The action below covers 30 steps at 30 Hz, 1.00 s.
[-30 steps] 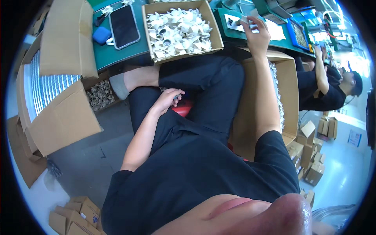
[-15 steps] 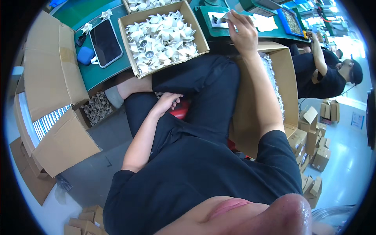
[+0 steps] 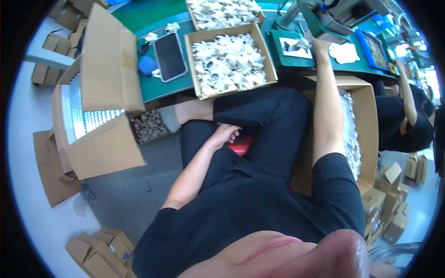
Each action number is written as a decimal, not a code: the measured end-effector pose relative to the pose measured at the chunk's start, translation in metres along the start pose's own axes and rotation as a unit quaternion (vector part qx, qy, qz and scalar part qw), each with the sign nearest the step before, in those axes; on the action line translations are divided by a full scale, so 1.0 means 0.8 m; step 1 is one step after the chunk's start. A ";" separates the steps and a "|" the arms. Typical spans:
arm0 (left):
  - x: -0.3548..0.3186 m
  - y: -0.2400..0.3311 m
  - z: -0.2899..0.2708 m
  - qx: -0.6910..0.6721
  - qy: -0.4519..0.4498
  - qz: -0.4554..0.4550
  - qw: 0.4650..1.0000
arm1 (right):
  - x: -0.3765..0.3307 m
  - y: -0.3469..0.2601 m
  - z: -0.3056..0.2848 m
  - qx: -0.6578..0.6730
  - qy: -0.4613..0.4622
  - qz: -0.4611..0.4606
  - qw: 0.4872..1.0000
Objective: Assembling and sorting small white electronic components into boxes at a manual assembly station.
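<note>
My right hand [image 3: 321, 48] reaches forward to a green bench machine [image 3: 324, 28], its fingers partly hidden by the machine's head. At its fingertips is a small whitish bladed fan wheel [image 3: 303, 42], over a white plate [image 3: 288, 48] on a green base, with a dark piece beside it. My left hand [image 3: 227, 134] rests on my lap with its fingers curled in, and nothing shows in it. An open carton [image 3: 271, 69] in front of me is heaped with white fan wheels [image 3: 227, 60], a few with dark round centres.
Left of that carton lie a phone [image 3: 170, 56] and a blue case [image 3: 147, 66]. A tall carton [image 3: 366, 125] with pale parts stands by my right leg, an open-flapped one [image 3: 111, 55] at left. Farther right are a blue tray [image 3: 373, 48] and another person [image 3: 408, 116].
My view has shifted, so the bench things sit lower and farther right. My right hand has come in to the machine from above the plate; my left hand stays on my lap.
</note>
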<state>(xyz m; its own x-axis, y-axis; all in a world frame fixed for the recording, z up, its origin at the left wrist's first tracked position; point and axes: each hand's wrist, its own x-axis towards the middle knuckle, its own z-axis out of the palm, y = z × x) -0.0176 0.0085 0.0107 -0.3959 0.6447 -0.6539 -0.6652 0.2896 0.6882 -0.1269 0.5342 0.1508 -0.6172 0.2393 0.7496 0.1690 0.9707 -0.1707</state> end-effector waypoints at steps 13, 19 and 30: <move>-0.012 -0.012 -0.016 0.024 0.002 -0.009 1.000 | -0.035 -0.198 -0.119 0.380 -0.073 0.114 0.915; -0.011 -0.004 0.000 0.034 -0.022 -0.010 0.999 | -0.059 -0.233 -0.132 0.301 -0.013 0.191 0.934; -0.037 0.001 0.005 -0.088 -0.130 0.033 0.987 | -0.049 -0.397 -0.217 0.183 -0.004 -0.040 0.982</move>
<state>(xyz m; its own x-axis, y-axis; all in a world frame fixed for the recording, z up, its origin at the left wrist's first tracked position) -0.0042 -0.0074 0.0319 -0.2810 0.8250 -0.4903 -0.7520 0.1281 0.6465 -0.0226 0.2131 0.2864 -0.6232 0.1601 0.7655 -0.1677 0.9287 -0.3307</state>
